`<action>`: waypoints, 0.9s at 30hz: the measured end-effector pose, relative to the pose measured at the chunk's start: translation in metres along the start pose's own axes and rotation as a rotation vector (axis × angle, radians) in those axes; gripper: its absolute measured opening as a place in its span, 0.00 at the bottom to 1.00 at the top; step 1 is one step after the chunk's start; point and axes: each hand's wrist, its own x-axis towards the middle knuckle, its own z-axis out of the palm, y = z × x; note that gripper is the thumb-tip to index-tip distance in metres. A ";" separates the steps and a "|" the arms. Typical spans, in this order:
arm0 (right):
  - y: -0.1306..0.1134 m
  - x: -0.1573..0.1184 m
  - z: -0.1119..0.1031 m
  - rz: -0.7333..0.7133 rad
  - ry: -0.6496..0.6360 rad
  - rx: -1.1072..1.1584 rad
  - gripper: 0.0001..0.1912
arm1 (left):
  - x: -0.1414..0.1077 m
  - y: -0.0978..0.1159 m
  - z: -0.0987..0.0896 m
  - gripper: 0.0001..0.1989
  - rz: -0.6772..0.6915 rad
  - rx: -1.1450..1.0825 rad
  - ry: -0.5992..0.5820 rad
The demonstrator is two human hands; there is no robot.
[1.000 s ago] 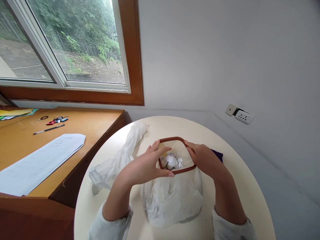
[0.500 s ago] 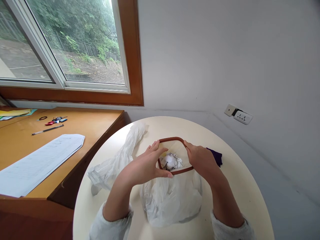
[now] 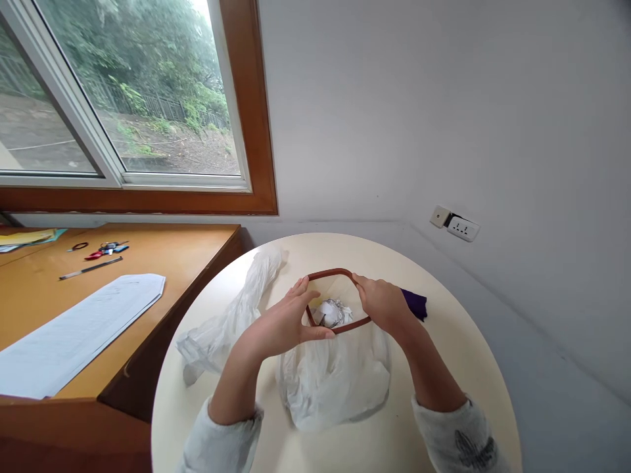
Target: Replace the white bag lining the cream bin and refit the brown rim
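Observation:
In front of me on a round table is a bin with a brown rim (image 3: 340, 327) and a white plastic bag (image 3: 335, 387) draped down its near side. Crumpled white paper (image 3: 331, 313) lies inside. My left hand (image 3: 283, 322) grips the rim's left side, fingers at the far left corner and thumb along the near edge. At the right side of that rim, my right hand (image 3: 382, 302) is closed around it, with most of its fingers hidden from me. The bin's body is mostly covered by the bag.
Left of the bin, another white plastic bag (image 3: 231, 322) lies crumpled on the cream table (image 3: 458, 381). Dark purple cloth (image 3: 415, 303) sits beyond my right forearm. Papers (image 3: 93, 332), a pen (image 3: 91, 268) and keys (image 3: 106, 249) are on the wooden desk (image 3: 197, 243). A wall socket (image 3: 463, 228) is at right.
The view has shifted slightly, so most things appear a little further left. Both hands keep the same hold on the rim.

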 end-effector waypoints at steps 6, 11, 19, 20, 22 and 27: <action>0.005 0.005 -0.009 -0.080 -0.051 0.021 0.21 | -0.007 0.015 0.010 0.30 -0.095 0.090 0.035; 0.011 0.012 -0.011 -0.195 -0.006 0.163 0.19 | -0.025 0.039 0.026 0.30 -0.105 0.220 0.120; 0.019 0.020 0.002 -0.313 0.385 0.430 0.20 | -0.059 0.055 0.017 0.20 -0.102 0.295 0.182; 0.022 0.018 0.007 -0.279 0.437 0.504 0.20 | -0.059 0.051 0.012 0.18 -0.100 0.273 0.206; 0.031 0.011 0.020 -0.191 0.512 0.663 0.21 | -0.058 0.038 0.002 0.17 -0.079 0.244 0.243; 0.055 -0.016 0.071 0.071 0.579 0.882 0.24 | -0.049 -0.003 -0.016 0.19 0.077 0.283 0.135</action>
